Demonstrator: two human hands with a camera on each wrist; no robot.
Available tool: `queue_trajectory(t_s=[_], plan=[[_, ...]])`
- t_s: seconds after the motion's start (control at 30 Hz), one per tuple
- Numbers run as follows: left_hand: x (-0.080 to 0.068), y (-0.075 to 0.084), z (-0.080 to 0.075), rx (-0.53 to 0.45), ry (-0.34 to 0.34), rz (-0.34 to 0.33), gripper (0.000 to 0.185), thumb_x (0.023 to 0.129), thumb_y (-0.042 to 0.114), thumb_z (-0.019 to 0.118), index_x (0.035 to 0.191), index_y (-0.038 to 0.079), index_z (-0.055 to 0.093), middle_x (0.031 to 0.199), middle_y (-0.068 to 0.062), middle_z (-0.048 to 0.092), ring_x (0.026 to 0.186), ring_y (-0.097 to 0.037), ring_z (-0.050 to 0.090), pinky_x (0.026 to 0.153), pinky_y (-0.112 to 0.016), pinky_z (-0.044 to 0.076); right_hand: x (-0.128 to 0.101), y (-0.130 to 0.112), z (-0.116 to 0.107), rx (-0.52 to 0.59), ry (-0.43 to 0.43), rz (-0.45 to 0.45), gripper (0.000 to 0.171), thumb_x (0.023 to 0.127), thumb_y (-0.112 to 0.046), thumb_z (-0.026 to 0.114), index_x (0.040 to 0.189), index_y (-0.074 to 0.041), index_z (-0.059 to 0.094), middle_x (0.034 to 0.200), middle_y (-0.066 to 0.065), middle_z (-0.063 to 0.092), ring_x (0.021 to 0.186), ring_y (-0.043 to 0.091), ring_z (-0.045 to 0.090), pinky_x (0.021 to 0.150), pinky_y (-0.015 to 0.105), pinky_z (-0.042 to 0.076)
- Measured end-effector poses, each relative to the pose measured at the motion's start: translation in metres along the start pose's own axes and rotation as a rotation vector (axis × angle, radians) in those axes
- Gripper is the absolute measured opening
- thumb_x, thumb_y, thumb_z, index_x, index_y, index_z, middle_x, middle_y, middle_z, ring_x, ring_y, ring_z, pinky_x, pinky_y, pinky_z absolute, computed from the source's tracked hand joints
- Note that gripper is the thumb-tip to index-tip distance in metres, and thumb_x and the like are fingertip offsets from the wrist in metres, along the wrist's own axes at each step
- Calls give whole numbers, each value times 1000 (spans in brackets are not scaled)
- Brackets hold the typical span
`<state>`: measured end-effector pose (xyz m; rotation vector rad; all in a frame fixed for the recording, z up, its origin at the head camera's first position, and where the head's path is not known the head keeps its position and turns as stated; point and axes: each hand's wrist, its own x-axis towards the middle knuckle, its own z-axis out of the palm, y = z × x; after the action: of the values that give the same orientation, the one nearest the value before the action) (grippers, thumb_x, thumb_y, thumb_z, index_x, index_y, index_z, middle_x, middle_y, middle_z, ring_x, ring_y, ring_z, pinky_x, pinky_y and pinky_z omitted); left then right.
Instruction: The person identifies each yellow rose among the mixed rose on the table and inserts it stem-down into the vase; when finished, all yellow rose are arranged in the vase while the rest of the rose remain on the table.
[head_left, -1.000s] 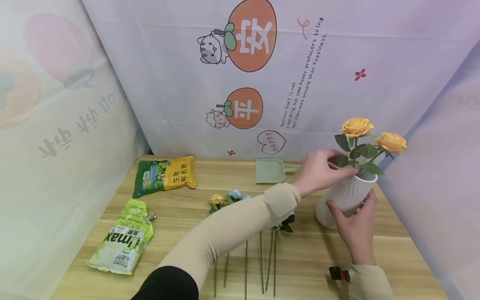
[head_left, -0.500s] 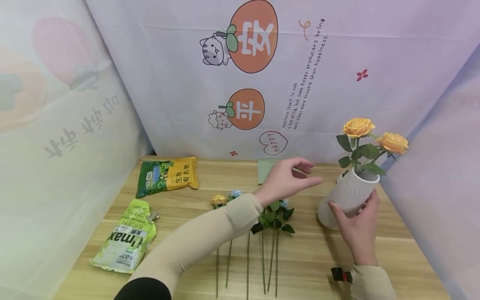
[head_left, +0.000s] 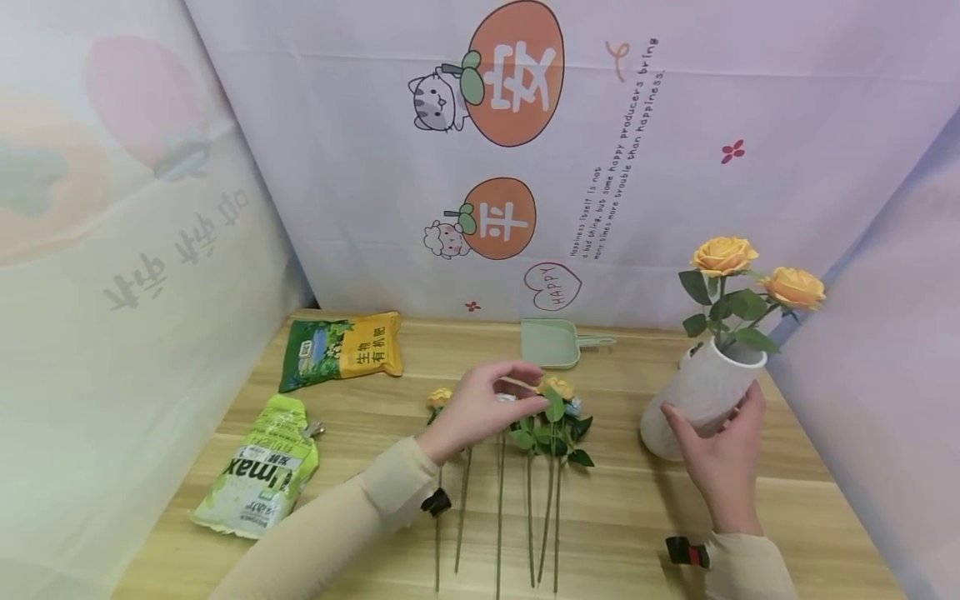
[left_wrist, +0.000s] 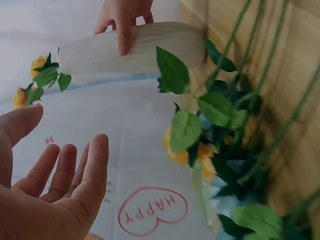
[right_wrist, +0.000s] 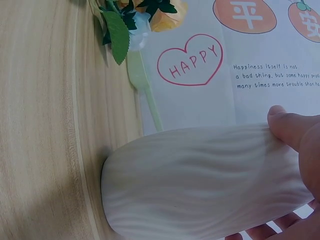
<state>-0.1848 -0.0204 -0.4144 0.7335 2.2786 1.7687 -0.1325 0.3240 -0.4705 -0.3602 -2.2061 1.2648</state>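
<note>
Left hand (head_left: pixel 483 408) has moved left off the vase mouth, now near the loose flowers (head_left: pixel 555 405) mid-table, thumb and fingers wide. Right hand (head_left: pixel 723 454) still grips the white vase (head_left: pixel 697 396), right side, two yellow roses (head_left: pixel 724 256) in it. Scoop (head_left: pixel 550 343) at far edge now uncovered.

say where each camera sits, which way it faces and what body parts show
Head: worn on the head, looking forward and down at the table and vase; left hand, right hand and sleeves show.
Left wrist: worn on that wrist, looking past the left hand toward the vase and loose flowers; both hands show.
Right wrist: worn on that wrist, looking along the vase toward the backdrop; only the right hand shows.
Both wrist views share the vase and the HAPPY heart.
</note>
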Motion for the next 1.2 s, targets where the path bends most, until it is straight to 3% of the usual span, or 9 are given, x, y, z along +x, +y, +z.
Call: queue_trajectory(t_s=[0.13, 0.3, 0.5, 0.73, 0.9, 1.03, 1.2], plan=[[-27, -20, -16, 2, 47, -56, 42, 95, 36, 86, 133, 25, 72, 129, 7, 73, 110, -16, 74, 89, -34, 64, 0, 0, 0, 3, 0, 3, 112, 87, -19, 92, 170, -33, 18, 162, 11, 36, 140, 35, 43, 114, 65, 39], [-63, -44, -33, -29, 87, -132, 41, 95, 29, 86, 133, 19, 72, 135, -7, 70, 111, -22, 73, 90, -34, 64, 0, -2, 1, 9, 3, 1, 111, 87, -18, 92, 169, -34, 20, 162, 10, 37, 139, 34, 43, 115, 62, 39], [-92, -59, -43, -1, 95, -206, 44, 96, 24, 84, 136, 9, 71, 124, -16, 72, 101, -24, 73, 81, -31, 64, 0, -3, 1, 6, 13, -4, 111, 87, -16, 92, 169, -34, 20, 162, 11, 37, 139, 34, 43, 115, 60, 38], [-103, -66, -45, 71, 89, -254, 45, 96, 26, 85, 135, 7, 72, 108, -6, 71, 85, -20, 72, 65, -30, 61, 0, -3, 1, 5, 11, -10, 111, 86, -15, 92, 169, -32, 21, 161, 14, 38, 140, 37, 43, 116, 66, 38], [-106, -75, -44, 201, 38, -235, 44, 94, 24, 86, 133, 9, 74, 101, -6, 67, 75, -14, 68, 57, -27, 57, 0, -2, 1, -3, 12, -8, 111, 85, -16, 93, 169, -31, 22, 160, 14, 39, 140, 37, 44, 115, 66, 39], [-107, -82, -41, 248, 3, -222, 43, 93, 21, 87, 132, 6, 75, 101, -9, 67, 74, -12, 68, 57, -27, 58, 0, -3, 1, -12, 12, -4, 111, 86, -17, 93, 169, -30, 22, 161, 14, 39, 140, 37, 44, 114, 67, 39], [-110, -91, -40, 339, 8, -206, 44, 89, 20, 90, 128, 6, 77, 102, -4, 70, 81, -11, 65, 69, -26, 58, 0, -4, 0, -6, 10, -3, 110, 86, -17, 93, 169, -30, 22, 161, 14, 39, 140, 37, 44, 115, 67, 39]])
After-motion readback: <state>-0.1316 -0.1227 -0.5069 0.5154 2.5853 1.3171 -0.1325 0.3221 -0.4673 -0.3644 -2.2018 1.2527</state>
